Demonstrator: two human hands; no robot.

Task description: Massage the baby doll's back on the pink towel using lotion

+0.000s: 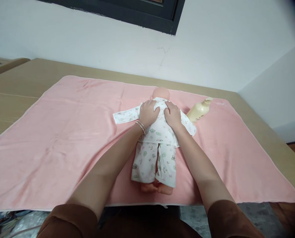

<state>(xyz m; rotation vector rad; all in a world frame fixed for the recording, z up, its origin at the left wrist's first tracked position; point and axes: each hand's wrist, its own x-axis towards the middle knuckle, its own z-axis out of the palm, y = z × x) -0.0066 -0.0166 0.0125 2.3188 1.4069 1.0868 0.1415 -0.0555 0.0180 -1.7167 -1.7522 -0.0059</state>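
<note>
A baby doll (159, 138) in white printed pyjamas lies on a pink towel (63, 138), head toward the wall and bare feet toward me. My left hand (148, 113) rests on the doll's upper body at its left shoulder, fingers curled over the cloth. My right hand (172, 115) lies beside it on the right shoulder, fingers bent and pressed down on the garment. A thin bracelet (140, 126) circles my left wrist. One empty-looking sleeve stretches out to the left.
A cream pump bottle (199, 110) lies on its side on the towel just right of the doll. The towel covers a wooden table (18, 86) set against a white wall. The table's near edge is at my waist.
</note>
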